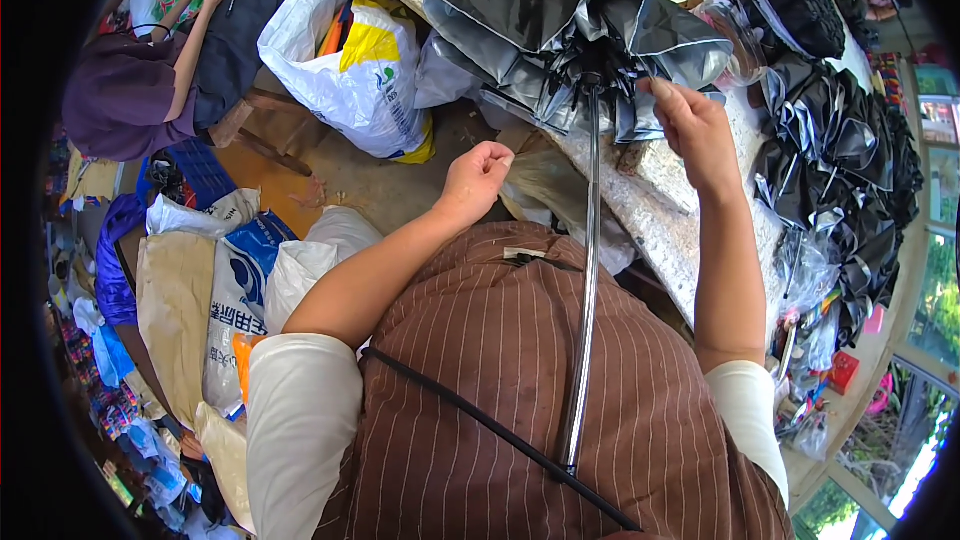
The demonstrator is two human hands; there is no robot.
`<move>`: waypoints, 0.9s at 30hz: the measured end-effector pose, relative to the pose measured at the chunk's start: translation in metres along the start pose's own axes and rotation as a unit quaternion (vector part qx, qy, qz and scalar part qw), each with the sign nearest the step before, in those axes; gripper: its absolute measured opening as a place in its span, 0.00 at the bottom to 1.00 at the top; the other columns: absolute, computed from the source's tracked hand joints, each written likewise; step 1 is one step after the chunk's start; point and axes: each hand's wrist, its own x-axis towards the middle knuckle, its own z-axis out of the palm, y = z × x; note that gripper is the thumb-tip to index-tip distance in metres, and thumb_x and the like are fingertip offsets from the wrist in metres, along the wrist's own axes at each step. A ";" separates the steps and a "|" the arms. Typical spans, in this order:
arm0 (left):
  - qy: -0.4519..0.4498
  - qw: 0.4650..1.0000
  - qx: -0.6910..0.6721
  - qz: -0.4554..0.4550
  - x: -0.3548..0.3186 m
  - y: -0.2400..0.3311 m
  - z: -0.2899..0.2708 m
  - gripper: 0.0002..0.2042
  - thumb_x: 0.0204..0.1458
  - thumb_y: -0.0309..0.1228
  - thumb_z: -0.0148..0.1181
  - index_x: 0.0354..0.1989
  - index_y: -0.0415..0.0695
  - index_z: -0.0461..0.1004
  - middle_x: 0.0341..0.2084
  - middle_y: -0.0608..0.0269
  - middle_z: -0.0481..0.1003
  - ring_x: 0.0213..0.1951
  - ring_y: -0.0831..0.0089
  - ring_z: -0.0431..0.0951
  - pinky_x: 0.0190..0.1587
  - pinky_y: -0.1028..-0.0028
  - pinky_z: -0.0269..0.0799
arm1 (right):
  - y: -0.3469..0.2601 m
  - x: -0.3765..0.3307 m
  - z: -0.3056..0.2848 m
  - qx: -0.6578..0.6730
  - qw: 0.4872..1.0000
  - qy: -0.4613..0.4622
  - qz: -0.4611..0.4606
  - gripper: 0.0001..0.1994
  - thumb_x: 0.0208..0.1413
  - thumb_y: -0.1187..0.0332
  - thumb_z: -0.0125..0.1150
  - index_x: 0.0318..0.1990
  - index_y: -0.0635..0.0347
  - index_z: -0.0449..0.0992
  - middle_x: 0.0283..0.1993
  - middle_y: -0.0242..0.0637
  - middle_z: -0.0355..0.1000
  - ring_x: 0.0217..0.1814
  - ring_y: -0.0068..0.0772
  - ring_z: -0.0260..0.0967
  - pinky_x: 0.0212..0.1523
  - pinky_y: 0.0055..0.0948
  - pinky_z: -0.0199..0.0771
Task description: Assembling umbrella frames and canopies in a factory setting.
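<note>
A partly open umbrella lies with its black, silver-lined canopy over the table edge. Its shiny metal shaft runs back toward me, the near end resting against my brown striped apron. My right hand is closed in a pinch at the right side of the canopy, close to the rib ends; what lies between its fingertips is too small to make out. Left of the shaft, my left hand is raised in front of the apron, apart from the umbrella. Its fingers are curled together, and anything in them is hidden.
Black folded umbrellas are heaped along the right of the worn table. A white and yellow woven sack stands left of the table. More sacks lie at my left. Another person sits at the upper left. A black strap crosses my apron.
</note>
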 end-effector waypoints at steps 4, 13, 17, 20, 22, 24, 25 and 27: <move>0.005 1.000 -0.010 -0.011 0.000 -0.007 -0.003 0.05 0.52 0.29 0.51 0.34 0.42 0.71 0.17 0.71 0.64 0.18 0.84 0.59 0.18 0.84 0.56 | 0.044 -0.023 0.019 -0.063 0.998 0.011 -0.014 0.18 0.52 0.58 0.59 0.41 0.66 0.75 0.23 0.30 0.68 0.20 0.17 0.59 0.21 0.14 0.57; -0.016 0.999 -0.030 -0.038 -0.004 -0.009 -0.003 0.05 0.52 0.29 0.50 0.34 0.42 0.70 0.18 0.71 0.65 0.18 0.84 0.59 0.18 0.84 0.56 | 0.065 0.003 0.067 -0.426 0.886 -0.010 -0.185 0.19 0.51 0.57 0.57 0.44 0.62 0.74 0.24 0.35 0.72 0.23 0.27 0.64 0.26 0.23 0.64; -0.021 0.996 -0.047 -0.066 -0.009 -0.012 -0.003 0.05 0.52 0.28 0.50 0.34 0.42 0.70 0.18 0.71 0.64 0.18 0.84 0.59 0.18 0.84 0.56 | 0.065 0.006 0.072 -0.408 0.895 -0.023 -0.180 0.19 0.51 0.56 0.57 0.42 0.63 0.75 0.26 0.39 0.73 0.23 0.31 0.64 0.28 0.27 0.65; -0.014 0.996 -0.048 -0.073 -0.011 -0.011 -0.007 0.05 0.53 0.29 0.50 0.34 0.42 0.70 0.18 0.70 0.65 0.18 0.83 0.59 0.18 0.84 0.57 | 0.061 0.002 0.073 -0.336 0.923 -0.074 -0.171 0.18 0.51 0.57 0.57 0.41 0.64 0.75 0.26 0.39 0.73 0.22 0.31 0.64 0.28 0.27 0.65; -0.012 0.996 -0.050 -0.079 -0.013 -0.010 -0.007 0.05 0.53 0.29 0.50 0.34 0.42 0.70 0.18 0.70 0.65 0.17 0.83 0.60 0.18 0.84 0.57 | 0.060 -0.005 0.071 -0.265 0.943 -0.121 -0.158 0.17 0.52 0.58 0.57 0.40 0.65 0.76 0.27 0.39 0.74 0.22 0.31 0.63 0.28 0.28 0.65; -0.018 0.995 -0.056 -0.086 -0.015 -0.003 -0.010 0.06 0.53 0.30 0.49 0.35 0.42 0.70 0.18 0.70 0.66 0.18 0.83 0.61 0.18 0.84 0.57 | 0.061 -0.020 0.065 -0.253 0.944 -0.149 -0.153 0.16 0.51 0.61 0.58 0.38 0.66 0.76 0.27 0.38 0.74 0.22 0.30 0.63 0.27 0.26 0.64; -0.028 0.994 -0.060 -0.092 -0.015 0.005 -0.011 0.06 0.54 0.30 0.49 0.35 0.42 0.70 0.19 0.69 0.66 0.18 0.83 0.61 0.18 0.84 0.57 | 0.062 -0.027 0.057 -0.253 0.945 -0.141 -0.152 0.16 0.51 0.61 0.58 0.38 0.66 0.76 0.27 0.38 0.74 0.22 0.30 0.63 0.27 0.26 0.64; -0.053 0.991 -0.070 -0.102 -0.016 0.020 -0.013 0.07 0.55 0.31 0.48 0.36 0.43 0.70 0.19 0.69 0.67 0.18 0.82 0.62 0.18 0.83 0.58 | 0.065 -0.040 0.038 -0.234 0.955 -0.135 -0.125 0.14 0.50 0.64 0.60 0.40 0.65 0.75 0.27 0.37 0.72 0.22 0.28 0.62 0.27 0.24 0.64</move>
